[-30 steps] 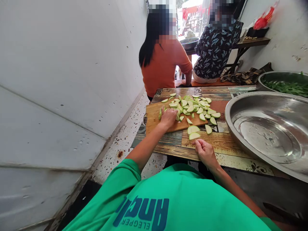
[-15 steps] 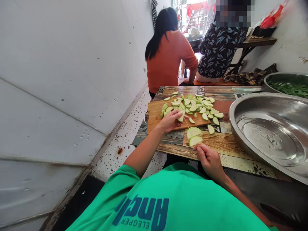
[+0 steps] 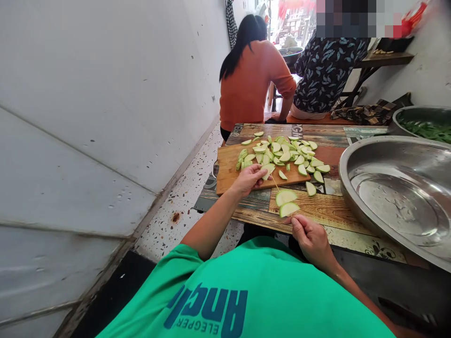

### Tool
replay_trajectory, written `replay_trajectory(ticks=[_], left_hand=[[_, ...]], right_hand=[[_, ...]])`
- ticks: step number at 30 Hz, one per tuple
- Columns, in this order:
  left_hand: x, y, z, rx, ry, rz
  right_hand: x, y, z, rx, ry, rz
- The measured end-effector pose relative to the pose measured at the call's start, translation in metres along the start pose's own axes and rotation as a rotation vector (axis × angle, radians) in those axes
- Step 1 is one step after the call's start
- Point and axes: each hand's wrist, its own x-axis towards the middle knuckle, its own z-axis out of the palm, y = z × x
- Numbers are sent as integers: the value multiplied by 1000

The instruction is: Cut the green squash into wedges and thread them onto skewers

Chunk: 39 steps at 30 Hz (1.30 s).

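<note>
My right hand is closed on the lower end of a thin wooden skewer. Two half-round zucchini slices with green rims are threaded on it near that hand. My left hand pinches another zucchini slice at the skewer's upper tip; whether the tip has pierced it I cannot tell. Beneath and beyond the left hand lies a wooden cutting board. A heap of cut zucchini slices covers much of the board, and several spill onto the table to its right.
A wide steel basin stands at the table's right, wet inside. Behind it is another metal bowl with green leaves. Two people sit beyond the table, one in an orange top. A white wall runs along the left.
The view has shifted slightly. My left hand still pinches a slice at the skewer tip, with more of the slice's face showing. My right hand keeps its hold, and two slices stay threaded.
</note>
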Motion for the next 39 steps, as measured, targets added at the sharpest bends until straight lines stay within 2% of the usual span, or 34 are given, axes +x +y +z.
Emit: replay_trajectory(ticks=[2, 7, 11, 17, 27, 35, 39], left_hand=[[0, 0, 0, -51, 21, -28], [3, -2, 2, -282, 133, -202], [5, -5, 3, -398, 178, -213], [5, -4, 4, -401, 218, -248], [3, -3, 6, -380, 215, -263], [2, 0, 8, -343, 200, -270], [3, -3, 5, -292, 151, -243]], right_hand=[[-1, 1, 0, -7, -3, -11], [-2, 2, 1, -31, -16, -16], [-2, 3, 3, -57, -26, -21], [-1, 4, 2, -88, -28, -7], [-1, 3, 3, -72, -28, 16], [0, 5, 4, -65, -37, 19], [0, 5, 3, -64, -43, 29]])
